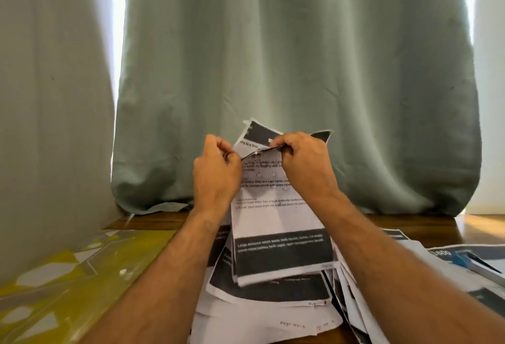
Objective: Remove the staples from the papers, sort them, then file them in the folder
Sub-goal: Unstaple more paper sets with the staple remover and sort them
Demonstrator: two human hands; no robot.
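Held sheet [276, 218]: white ground, black print, with black bands at its top and lower end carrying white lettering. Loose papers [262, 305] beneath: white with black blocks. Curtain [287, 51]: plain pale sage green. Table [426, 227]: brown wood grain. Folder [68, 286]: yellow-green with grey-white angular shapes. Small item [461, 260] on the right-hand papers: blue.
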